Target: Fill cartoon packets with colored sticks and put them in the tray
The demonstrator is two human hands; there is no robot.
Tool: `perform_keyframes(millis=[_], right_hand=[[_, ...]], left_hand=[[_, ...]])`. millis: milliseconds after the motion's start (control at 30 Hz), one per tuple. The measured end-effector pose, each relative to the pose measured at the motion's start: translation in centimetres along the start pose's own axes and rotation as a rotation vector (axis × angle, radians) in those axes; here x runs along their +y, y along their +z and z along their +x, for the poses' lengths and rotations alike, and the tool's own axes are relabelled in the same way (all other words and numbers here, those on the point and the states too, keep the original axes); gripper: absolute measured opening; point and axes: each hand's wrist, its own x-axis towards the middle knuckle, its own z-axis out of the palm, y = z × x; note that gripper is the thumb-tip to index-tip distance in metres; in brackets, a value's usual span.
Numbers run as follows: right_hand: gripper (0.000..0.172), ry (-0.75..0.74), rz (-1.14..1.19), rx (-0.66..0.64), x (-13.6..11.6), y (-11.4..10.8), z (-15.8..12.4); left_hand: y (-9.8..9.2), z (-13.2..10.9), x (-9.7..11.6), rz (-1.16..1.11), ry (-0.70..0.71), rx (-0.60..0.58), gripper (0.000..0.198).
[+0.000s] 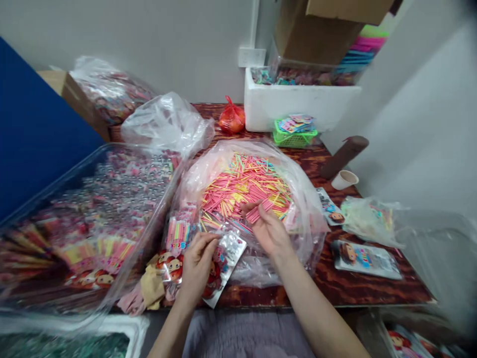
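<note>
Over the near side of a clear plastic bag [309, 199], my right hand [271, 232] grips a small bundle of thin pink sticks [259, 211]. The bag lies open, heaped with loose pink, yellow and green sticks [238, 184]. To the left, my left hand [199, 256] has its fingers pinched together above a silver printed packet [231, 256]; whether it holds the packet or something small I cannot make out. Beside that hand lie packets filled with coloured sticks [178, 233], printed with cartoon faces.
A large clear bin [149, 219] full of packets stands on the left. Yellow cloth [152, 286] lies at its corner. At the back are a white foam box [298, 104], green basket [294, 138] and red bag [231, 119]. A paper cup [345, 179] and packets [367, 258] sit right.
</note>
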Motion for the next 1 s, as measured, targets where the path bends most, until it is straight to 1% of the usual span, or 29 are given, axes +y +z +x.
perform_keyframes(millis=[67, 133, 200, 267, 333, 433, 533, 633, 733, 833, 900, 1000], right_hand=[[0.007, 0.05, 0.083, -0.007, -0.4, 1.3, 0.5], [0.008, 0.09, 0.124, -0.028, -0.4, 2.8, 0.5], [0.01, 0.108, 0.12, -0.06, 0.0, 4.1, 0.1], [0.011, 0.105, 0.074, -0.079, 0.5, 4.8, -0.5], [0.014, 0.086, -0.006, -0.072, 1.1, 5.0, -1.2], [0.019, 0.069, -0.147, -0.009, 1.5, 4.6, -2.0], [0.022, 0.054, -0.335, 0.05, 1.4, 4.5, -2.4], [0.024, 0.033, -0.486, 0.03, 1.0, 4.8, -2.3], [0.024, 0.07, -0.482, -0.066, 0.7, 5.1, -2.4], [0.025, 0.159, -0.423, -0.159, 0.5, 5.1, -2.7], [0.027, 0.215, -0.392, -0.173, 0.3, 4.9, -2.7], [0.028, 0.232, -0.399, -0.141, 0.1, 4.7, -2.4]], left_hand=[[0.2, -0.2, 0.4, -0.051, -0.014, -0.008, 0.018], [0.5, -0.4, 0.7, -0.09, -0.028, -0.011, 0.018], [0.6, -0.5, 0.9, -0.119, -0.04, -0.006, 0.017], [0.6, -0.5, 1.0, -0.136, -0.054, 0.011, 0.017], [0.6, -0.6, 0.8, -0.141, -0.07, 0.018, 0.017], [0.6, -0.8, 0.4, -0.12, -0.06, 0.013, 0.018], [0.6, -1.0, 0.4, -0.024, 0.021, 0.018, 0.016], [0.7, -1.0, 0.6, 0.065, 0.121, 0.025, 0.016], [0.8, -0.9, 0.7, 0.04, 0.13, 0.039, 0.016], [0.8, -0.9, 0.2, -0.006, 0.112, 0.058, 0.015], [0.8, -1.0, -0.1, 0.021, 0.151, 0.049, 0.016], [0.7, -1.0, -0.3, 0.081, 0.218, 0.027, 0.019]])
